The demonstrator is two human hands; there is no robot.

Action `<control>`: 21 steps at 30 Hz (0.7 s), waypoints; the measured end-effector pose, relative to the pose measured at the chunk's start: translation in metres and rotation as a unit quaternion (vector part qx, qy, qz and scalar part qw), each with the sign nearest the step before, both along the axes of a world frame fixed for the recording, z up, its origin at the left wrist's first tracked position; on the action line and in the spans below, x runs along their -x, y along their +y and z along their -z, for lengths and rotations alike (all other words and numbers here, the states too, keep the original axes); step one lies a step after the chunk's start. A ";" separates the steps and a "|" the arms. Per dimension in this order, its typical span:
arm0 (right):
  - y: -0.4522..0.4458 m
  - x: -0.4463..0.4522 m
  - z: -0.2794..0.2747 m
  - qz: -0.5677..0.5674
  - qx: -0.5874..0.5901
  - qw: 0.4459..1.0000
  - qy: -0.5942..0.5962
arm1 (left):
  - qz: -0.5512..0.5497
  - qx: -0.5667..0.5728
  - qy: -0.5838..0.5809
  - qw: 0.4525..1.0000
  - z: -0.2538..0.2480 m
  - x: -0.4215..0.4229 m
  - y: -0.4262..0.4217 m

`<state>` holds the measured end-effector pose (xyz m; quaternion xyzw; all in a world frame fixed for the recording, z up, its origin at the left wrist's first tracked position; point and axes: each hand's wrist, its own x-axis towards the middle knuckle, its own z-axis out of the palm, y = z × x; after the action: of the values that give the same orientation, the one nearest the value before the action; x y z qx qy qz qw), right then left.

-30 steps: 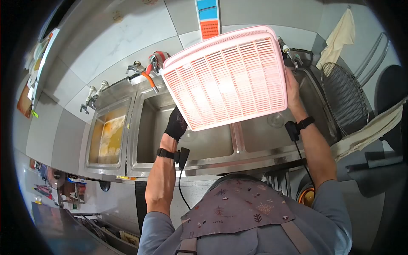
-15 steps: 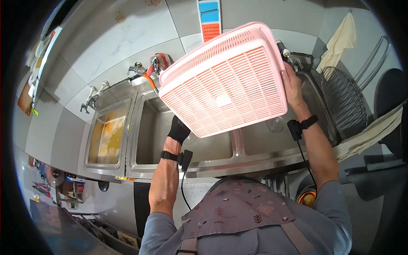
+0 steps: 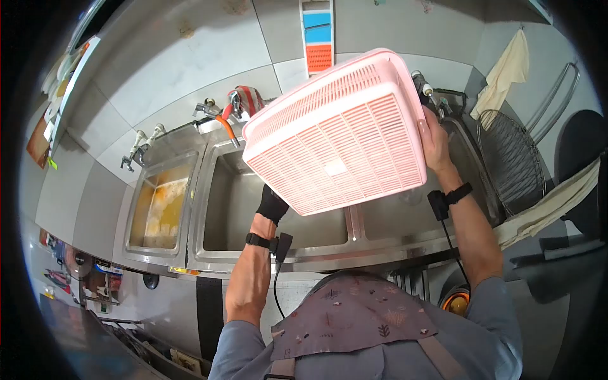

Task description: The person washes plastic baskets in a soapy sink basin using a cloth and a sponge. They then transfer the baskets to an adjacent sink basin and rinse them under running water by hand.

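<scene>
A pink slotted plastic basket is held up over the sinks, tilted so that its underside faces me. My right hand, bare, grips its right edge; the thumb lies on the outer wall and the other fingers are mostly hidden behind the rim. My left hand, in a black glove, is at the lower left corner, partly covered by the basket. Its fingers are out of sight behind it. Below the basket lie the middle sink basin and the right sink basin.
A left basin holds cloudy yellowish liquid. Taps and an orange-tipped hose stand along the back edge. A wire strainer and a cream cloth hang at right. A blue and red grater hangs on the wall.
The basket has shifted slightly lower in view and tilted a little, still between both hands. The surrounding scene has also moved down a little in view.
</scene>
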<state>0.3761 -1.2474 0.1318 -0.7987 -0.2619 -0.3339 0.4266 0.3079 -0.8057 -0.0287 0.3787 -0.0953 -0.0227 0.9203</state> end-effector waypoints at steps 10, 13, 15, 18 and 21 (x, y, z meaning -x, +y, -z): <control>0.007 0.007 -0.001 -0.040 -0.006 0.999 -0.002 | -0.035 0.032 -0.004 0.999 0.005 0.006 -0.001; 0.010 0.007 -0.002 -0.056 -0.007 0.998 -0.005 | -0.025 0.079 0.008 0.997 0.007 0.006 0.000; 0.008 0.006 -0.002 -0.052 -0.005 0.998 -0.019 | -0.030 0.110 0.007 0.993 0.007 0.005 -0.001; 0.009 0.008 -0.001 -0.047 0.010 0.999 0.002 | -0.007 0.129 0.002 0.992 0.010 0.006 0.002; 0.012 0.009 0.002 -0.028 0.017 0.999 0.008 | 0.018 0.131 -0.009 0.991 0.012 0.008 0.004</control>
<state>0.3669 -1.2353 0.1296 -0.8009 -0.2867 -0.3110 0.4239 0.3000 -0.8012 -0.0402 0.2532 -0.1126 -0.0230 0.9606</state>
